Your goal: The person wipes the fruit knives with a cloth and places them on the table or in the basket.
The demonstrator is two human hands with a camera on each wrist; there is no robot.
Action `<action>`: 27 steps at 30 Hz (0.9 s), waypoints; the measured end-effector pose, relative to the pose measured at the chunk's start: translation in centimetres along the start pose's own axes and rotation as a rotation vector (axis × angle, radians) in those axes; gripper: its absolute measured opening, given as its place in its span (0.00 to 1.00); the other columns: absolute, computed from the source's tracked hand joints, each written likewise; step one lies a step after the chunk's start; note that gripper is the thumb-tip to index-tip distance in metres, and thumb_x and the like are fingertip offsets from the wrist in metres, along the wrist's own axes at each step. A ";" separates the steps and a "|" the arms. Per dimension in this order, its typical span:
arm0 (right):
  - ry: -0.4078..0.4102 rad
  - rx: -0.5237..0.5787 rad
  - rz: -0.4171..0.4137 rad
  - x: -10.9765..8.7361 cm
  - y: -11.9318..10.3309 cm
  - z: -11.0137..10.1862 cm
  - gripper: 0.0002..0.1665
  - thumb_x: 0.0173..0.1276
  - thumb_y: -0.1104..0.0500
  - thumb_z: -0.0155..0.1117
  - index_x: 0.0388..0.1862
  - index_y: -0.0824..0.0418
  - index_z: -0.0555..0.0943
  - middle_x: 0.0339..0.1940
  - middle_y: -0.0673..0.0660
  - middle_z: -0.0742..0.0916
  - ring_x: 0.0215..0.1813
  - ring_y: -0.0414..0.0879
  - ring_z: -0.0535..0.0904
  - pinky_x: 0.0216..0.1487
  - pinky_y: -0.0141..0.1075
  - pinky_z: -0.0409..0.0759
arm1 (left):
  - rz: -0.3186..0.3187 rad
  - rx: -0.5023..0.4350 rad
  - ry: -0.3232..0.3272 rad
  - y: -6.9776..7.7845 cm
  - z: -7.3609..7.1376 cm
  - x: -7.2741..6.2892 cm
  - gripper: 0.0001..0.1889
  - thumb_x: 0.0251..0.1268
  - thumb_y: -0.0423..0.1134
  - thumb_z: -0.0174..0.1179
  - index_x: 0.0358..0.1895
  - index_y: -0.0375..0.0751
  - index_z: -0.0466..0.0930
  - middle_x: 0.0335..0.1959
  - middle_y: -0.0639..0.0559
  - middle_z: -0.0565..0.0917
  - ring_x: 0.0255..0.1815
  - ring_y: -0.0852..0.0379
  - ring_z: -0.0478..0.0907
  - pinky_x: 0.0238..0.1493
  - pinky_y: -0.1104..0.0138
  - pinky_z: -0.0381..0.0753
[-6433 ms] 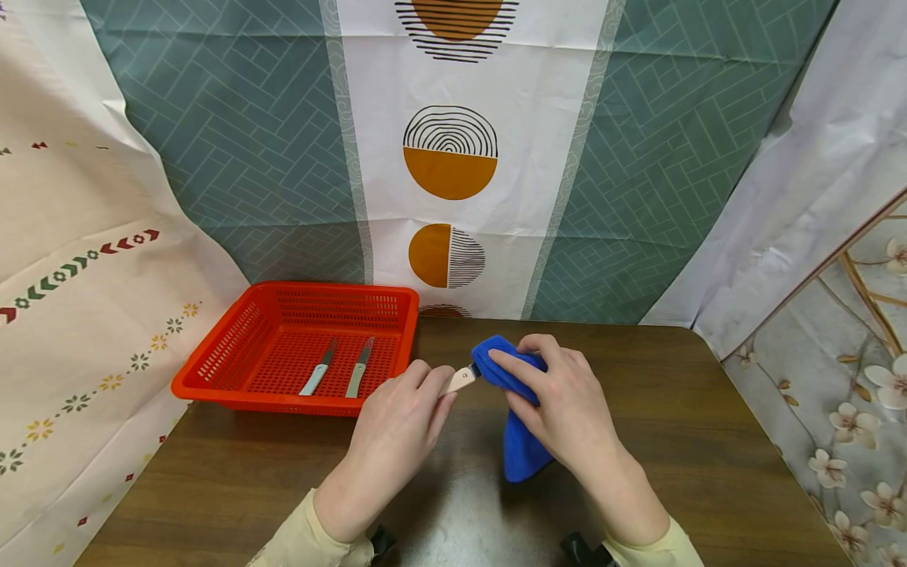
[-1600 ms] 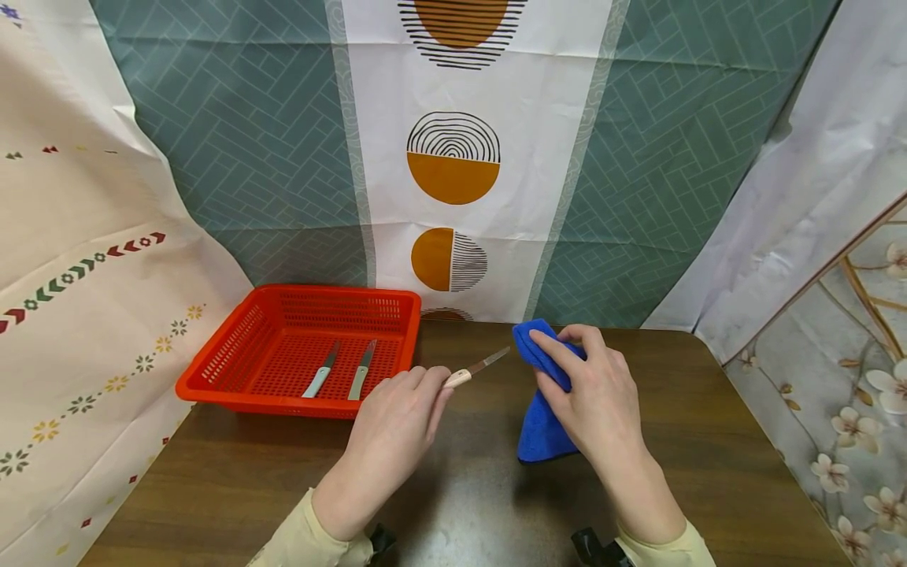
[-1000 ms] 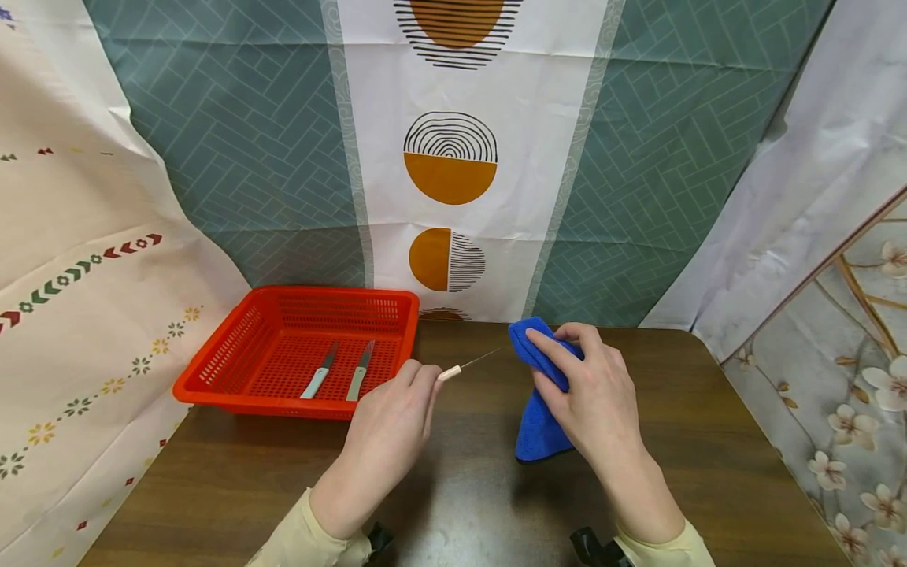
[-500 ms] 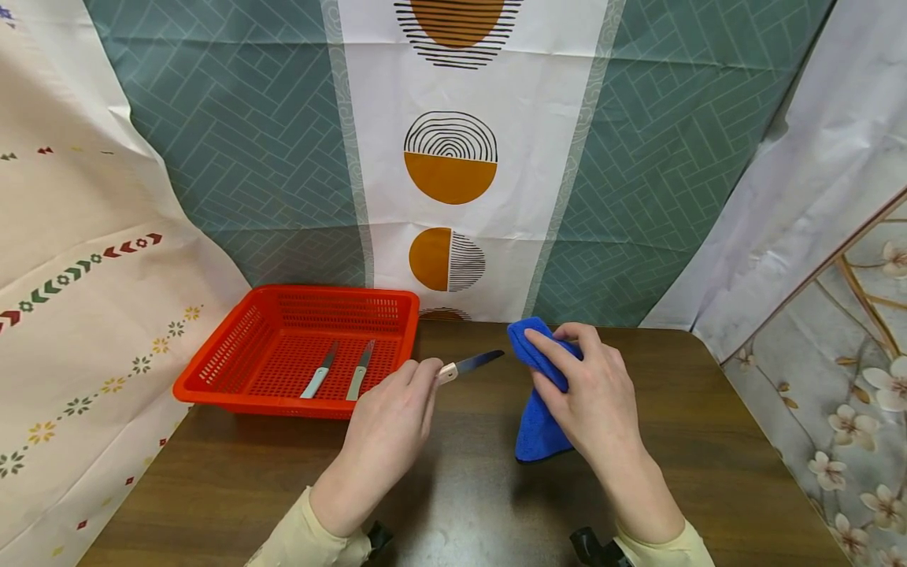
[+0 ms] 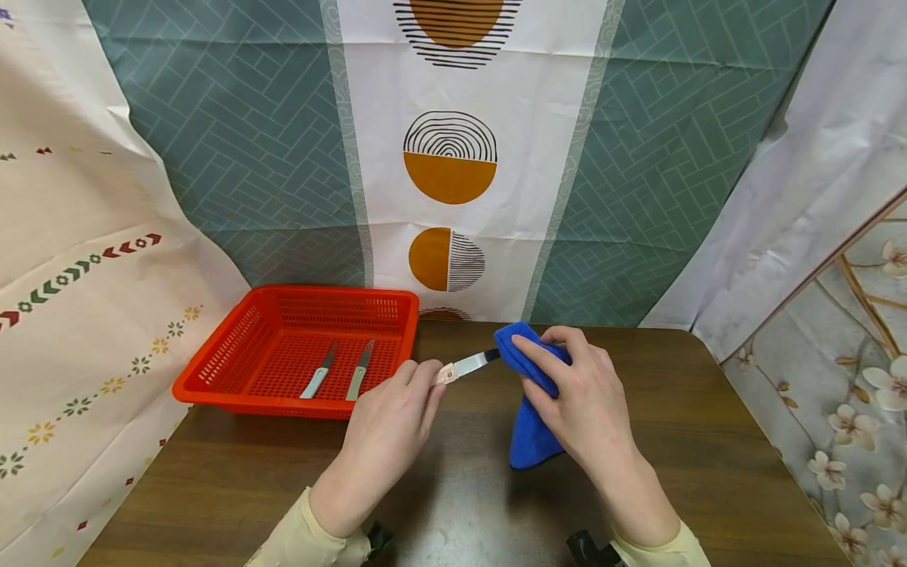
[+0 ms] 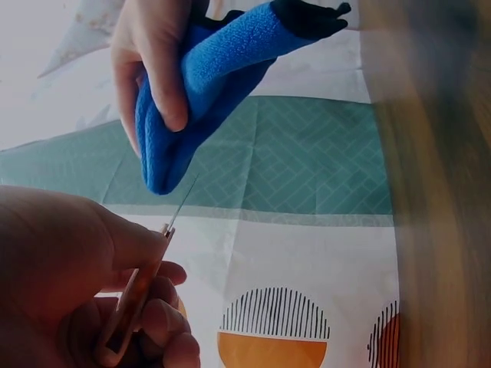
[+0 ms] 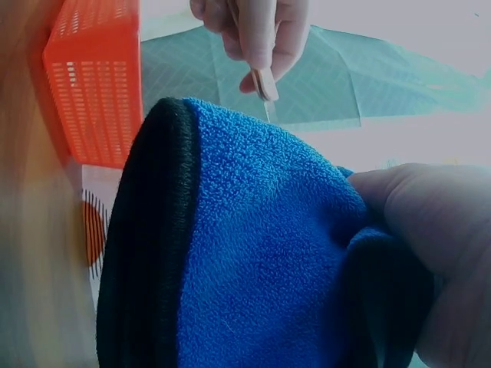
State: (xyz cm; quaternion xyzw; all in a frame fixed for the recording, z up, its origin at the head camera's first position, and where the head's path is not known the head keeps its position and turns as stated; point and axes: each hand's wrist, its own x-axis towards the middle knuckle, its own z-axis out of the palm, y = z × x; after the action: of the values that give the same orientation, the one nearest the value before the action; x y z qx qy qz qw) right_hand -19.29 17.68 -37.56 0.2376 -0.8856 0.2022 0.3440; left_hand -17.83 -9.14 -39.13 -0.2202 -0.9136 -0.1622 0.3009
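Note:
My left hand (image 5: 393, 413) grips the pale handle of a small knife (image 5: 468, 365), its blade pointing right toward the cloth. In the left wrist view the knife (image 6: 138, 295) is seen nearly edge-on between thumb and curled fingers. My right hand (image 5: 577, 390) pinches a folded blue cloth (image 5: 533, 437) with a dark edge, one end hanging down. The blade's tip lies at the cloth's left edge in the head view; whether they touch, I cannot tell. Up close, the cloth (image 7: 253, 230) fills much of the right wrist view and hides most of the blade.
A red plastic basket (image 5: 294, 405) stands at the left of the wooden table (image 5: 708, 441). Inside lie a knife with a pale blue handle (image 5: 315, 382) and one with a pale green handle (image 5: 357, 383). Patterned cloths hang behind and at both sides.
Earlier the cloth was wrapped round the blade, then the two came apart. My left hand turned the knife over. Now the right hand has brought the cloth back left to the blade's tip.

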 end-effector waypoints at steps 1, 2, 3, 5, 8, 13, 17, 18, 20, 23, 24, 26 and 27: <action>0.001 0.003 -0.012 0.0 -0.1 0.1 0.37 0.60 0.63 0.88 0.69 0.49 0.89 0.60 0.63 0.82 0.55 0.63 0.84 0.57 0.62 0.81 | -0.003 0.003 -0.005 0.0 0.0 0.0 0.13 0.74 0.40 0.75 0.53 0.43 0.84 0.29 0.55 0.75 0.22 0.60 0.66 0.19 0.70 0.64; 0.003 0.006 -0.024 0.0 -0.1 0.2 0.37 0.60 0.63 0.88 0.69 0.49 0.89 0.60 0.63 0.82 0.55 0.63 0.84 0.57 0.62 0.80 | -0.005 0.006 -0.011 0.1 0.0 0.0 0.13 0.74 0.41 0.75 0.53 0.43 0.84 0.29 0.55 0.74 0.22 0.60 0.66 0.19 0.70 0.64; 0.005 0.007 -0.038 -0.1 -0.2 0.3 0.37 0.60 0.62 0.88 0.69 0.49 0.89 0.60 0.63 0.82 0.55 0.63 0.84 0.58 0.62 0.80 | -0.007 0.008 -0.017 0.1 0.0 0.0 0.13 0.74 0.41 0.75 0.53 0.43 0.84 0.29 0.56 0.74 0.22 0.60 0.66 0.19 0.70 0.64; 0.011 0.014 -0.070 -0.1 -0.4 0.5 0.37 0.59 0.62 0.88 0.69 0.50 0.89 0.60 0.63 0.82 0.55 0.62 0.84 0.58 0.61 0.80 | -0.011 0.011 -0.030 0.1 -0.1 0.0 0.13 0.75 0.42 0.74 0.53 0.43 0.84 0.28 0.56 0.73 0.22 0.60 0.65 0.19 0.70 0.64; 0.015 0.027 -0.121 -0.2 -0.9 0.8 0.37 0.59 0.62 0.89 0.68 0.50 0.89 0.59 0.63 0.83 0.56 0.61 0.84 0.58 0.61 0.80 | -0.012 0.015 -0.044 0.2 -0.1 0.0 0.13 0.76 0.42 0.74 0.53 0.43 0.84 0.29 0.56 0.74 0.22 0.60 0.66 0.19 0.70 0.64; -0.003 0.053 -0.202 -0.2 -1.6 1.2 0.38 0.57 0.62 0.90 0.68 0.49 0.89 0.59 0.63 0.83 0.57 0.60 0.83 0.60 0.62 0.80 | 0.015 0.022 -0.035 0.3 0.0 -0.1 0.12 0.78 0.42 0.72 0.53 0.41 0.84 0.29 0.55 0.75 0.22 0.59 0.69 0.19 0.69 0.65; -0.038 0.066 -0.234 -0.2 -1.8 1.4 0.38 0.57 0.61 0.90 0.68 0.48 0.89 0.60 0.63 0.83 0.59 0.59 0.83 0.63 0.62 0.79 | 0.024 0.018 -0.030 0.4 -0.1 -0.1 0.11 0.78 0.43 0.72 0.53 0.42 0.85 0.29 0.55 0.77 0.23 0.59 0.72 0.19 0.69 0.67; -0.044 0.066 -0.236 -0.2 -1.9 1.4 0.37 0.57 0.61 0.90 0.67 0.48 0.89 0.61 0.63 0.84 0.60 0.59 0.83 0.63 0.62 0.79 | 0.023 0.014 -0.033 0.5 -0.1 -0.1 0.11 0.78 0.43 0.72 0.53 0.43 0.85 0.30 0.55 0.77 0.23 0.59 0.73 0.20 0.69 0.68; -0.051 0.067 -0.239 -0.2 -1.9 1.5 0.37 0.57 0.61 0.90 0.67 0.47 0.90 0.61 0.63 0.84 0.60 0.58 0.83 0.64 0.61 0.79 | 0.015 0.004 -0.048 0.5 -0.1 -0.1 0.10 0.78 0.44 0.71 0.53 0.44 0.85 0.30 0.55 0.78 0.24 0.59 0.74 0.21 0.69 0.69; -0.060 0.066 -0.240 -0.2 -1.9 1.5 0.37 0.57 0.61 0.90 0.67 0.47 0.90 0.61 0.62 0.83 0.61 0.58 0.83 0.64 0.60 0.79 | 0.005 -0.008 -0.070 0.6 -0.2 -0.1 0.09 0.80 0.45 0.70 0.53 0.47 0.84 0.31 0.57 0.79 0.25 0.60 0.74 0.22 0.70 0.70; -0.063 0.067 -0.242 -0.2 -2.0 1.5 0.37 0.58 0.60 0.90 0.67 0.47 0.90 0.61 0.62 0.83 0.61 0.57 0.83 0.64 0.60 0.79 | 0.002 -0.012 -0.075 0.6 -0.2 -0.1 0.09 0.80 0.46 0.69 0.52 0.47 0.84 0.31 0.57 0.78 0.25 0.60 0.74 0.22 0.70 0.70; -0.070 0.068 -0.244 -0.1 -2.0 1.5 0.37 0.58 0.60 0.90 0.68 0.47 0.89 0.61 0.62 0.84 0.61 0.57 0.82 0.65 0.59 0.79 | 0.001 -0.016 -0.078 0.6 -0.2 -0.1 0.08 0.81 0.46 0.68 0.52 0.48 0.84 0.31 0.57 0.78 0.26 0.60 0.74 0.22 0.70 0.70; -0.073 0.070 -0.245 -0.2 -2.0 1.6 0.36 0.59 0.60 0.90 0.68 0.47 0.89 0.61 0.62 0.84 0.61 0.57 0.82 0.65 0.59 0.79 | 0.001 -0.018 -0.077 0.6 -0.2 -0.1 0.08 0.81 0.46 0.68 0.52 0.48 0.84 0.31 0.57 0.77 0.26 0.60 0.74 0.22 0.70 0.70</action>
State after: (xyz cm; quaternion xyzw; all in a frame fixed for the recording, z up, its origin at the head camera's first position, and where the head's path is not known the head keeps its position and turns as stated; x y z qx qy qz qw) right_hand -18.85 15.28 -38.33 0.3634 -0.8542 0.1807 0.3250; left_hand -17.35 -8.71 -38.91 -0.2296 -0.9229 -0.1615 0.2635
